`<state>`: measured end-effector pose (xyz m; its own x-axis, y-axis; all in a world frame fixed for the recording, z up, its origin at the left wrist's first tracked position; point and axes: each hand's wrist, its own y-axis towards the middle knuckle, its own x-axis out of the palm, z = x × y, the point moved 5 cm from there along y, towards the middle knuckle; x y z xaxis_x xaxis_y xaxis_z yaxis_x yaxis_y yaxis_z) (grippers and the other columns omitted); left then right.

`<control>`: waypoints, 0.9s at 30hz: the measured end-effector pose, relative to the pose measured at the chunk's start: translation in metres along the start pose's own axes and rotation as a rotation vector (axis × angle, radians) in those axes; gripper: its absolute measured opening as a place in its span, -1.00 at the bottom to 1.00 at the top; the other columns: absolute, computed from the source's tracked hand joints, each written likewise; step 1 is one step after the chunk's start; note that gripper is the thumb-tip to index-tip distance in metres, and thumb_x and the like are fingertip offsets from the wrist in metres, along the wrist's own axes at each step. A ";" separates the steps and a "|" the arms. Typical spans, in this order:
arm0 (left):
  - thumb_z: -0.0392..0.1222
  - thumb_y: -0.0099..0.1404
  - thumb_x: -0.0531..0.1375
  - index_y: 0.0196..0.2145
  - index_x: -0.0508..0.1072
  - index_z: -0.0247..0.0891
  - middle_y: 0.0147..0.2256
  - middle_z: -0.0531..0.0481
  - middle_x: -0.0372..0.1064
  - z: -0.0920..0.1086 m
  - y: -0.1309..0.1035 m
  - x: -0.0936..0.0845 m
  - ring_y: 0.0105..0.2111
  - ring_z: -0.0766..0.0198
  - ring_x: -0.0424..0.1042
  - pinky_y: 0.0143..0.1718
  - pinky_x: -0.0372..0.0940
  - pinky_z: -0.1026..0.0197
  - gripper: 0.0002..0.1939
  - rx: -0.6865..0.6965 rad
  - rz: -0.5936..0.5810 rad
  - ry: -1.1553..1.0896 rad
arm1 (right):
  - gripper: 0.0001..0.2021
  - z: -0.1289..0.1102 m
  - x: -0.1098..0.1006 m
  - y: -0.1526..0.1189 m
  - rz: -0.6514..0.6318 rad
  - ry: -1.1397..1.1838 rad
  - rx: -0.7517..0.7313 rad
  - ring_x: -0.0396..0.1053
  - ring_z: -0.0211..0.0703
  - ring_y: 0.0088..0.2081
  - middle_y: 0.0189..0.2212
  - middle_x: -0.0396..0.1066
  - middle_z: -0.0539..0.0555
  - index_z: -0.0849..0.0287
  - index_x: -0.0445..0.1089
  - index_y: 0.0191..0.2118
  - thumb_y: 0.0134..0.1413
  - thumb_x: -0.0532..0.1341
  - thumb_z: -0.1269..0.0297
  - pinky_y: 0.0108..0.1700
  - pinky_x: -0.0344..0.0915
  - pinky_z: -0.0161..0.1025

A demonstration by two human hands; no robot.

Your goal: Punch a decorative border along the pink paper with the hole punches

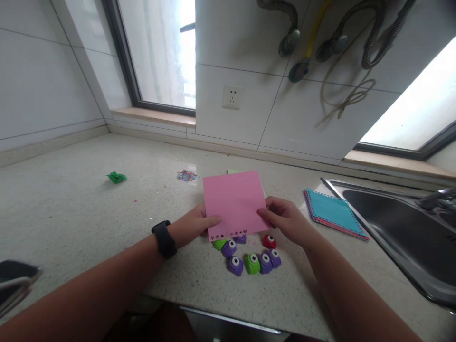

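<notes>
A sheet of pink paper (233, 202) is held up over the speckled counter, with a row of small punched shapes along its near edge. My left hand (195, 221) pinches its left side, thumb on top. On the right side, my right hand (281, 216) grips the sheet the same way. Just below the paper lie several small craft punches: purple ones (235, 265), a green one (252, 263) and a red one (269, 241). The sheet partly covers some of them. A pale green sheet (234, 171) peeks out behind the pink one.
A stack of punched coloured sheets, blue on top (335, 209), lies beside the steel sink (399, 228). Crumpled green material (116, 177) and a pile of tiny coloured bits (186, 175) rest farther back on the counter (71, 204). A dark object (17, 280) is at the left edge.
</notes>
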<state>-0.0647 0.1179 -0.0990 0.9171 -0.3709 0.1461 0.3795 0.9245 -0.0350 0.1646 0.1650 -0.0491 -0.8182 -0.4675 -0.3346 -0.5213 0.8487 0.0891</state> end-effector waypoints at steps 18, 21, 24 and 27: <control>0.14 0.25 0.26 -0.28 0.49 -0.31 -0.41 0.01 0.40 0.002 0.004 0.005 -0.45 0.32 0.29 -0.42 0.19 0.26 -0.60 0.020 0.098 0.033 | -0.74 0.005 -0.010 0.002 0.207 -0.170 -0.132 0.35 -0.15 -0.37 -0.36 0.48 0.08 0.15 0.49 -0.15 0.17 0.29 0.07 -0.33 0.27 -0.18; 0.14 0.26 0.26 -0.24 0.51 -0.31 -0.38 -0.03 0.43 0.000 0.005 0.003 -0.37 0.25 0.36 -0.34 0.26 0.20 -0.60 0.035 0.098 0.048 | -0.72 0.007 -0.013 0.003 0.232 -0.225 -0.137 0.37 -0.13 -0.35 -0.33 0.50 0.10 0.16 0.49 -0.13 0.17 0.28 0.06 -0.30 0.30 -0.15; 0.16 0.21 0.28 -0.27 0.51 -0.32 -0.41 -0.02 0.42 -0.002 0.005 0.003 -0.39 0.25 0.36 -0.34 0.27 0.19 -0.57 0.004 0.102 0.003 | -0.72 0.007 -0.013 0.002 0.230 -0.242 -0.149 0.38 -0.11 -0.34 -0.32 0.50 0.11 0.16 0.49 -0.12 0.18 0.28 0.07 -0.28 0.31 -0.14; 0.16 0.14 0.34 -0.30 0.51 -0.33 -0.41 -0.01 0.42 -0.003 0.005 0.004 -0.42 0.30 0.36 -0.35 0.26 0.23 -0.55 -0.019 0.097 -0.071 | -0.74 0.007 -0.014 0.002 0.239 -0.228 -0.164 0.38 -0.14 -0.35 -0.34 0.50 0.08 0.15 0.50 -0.14 0.17 0.28 0.09 -0.29 0.30 -0.17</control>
<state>-0.0589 0.1204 -0.1014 0.9388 -0.2722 0.2112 0.2924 0.9537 -0.0706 0.1769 0.1746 -0.0505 -0.8560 -0.1779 -0.4853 -0.3693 0.8675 0.3333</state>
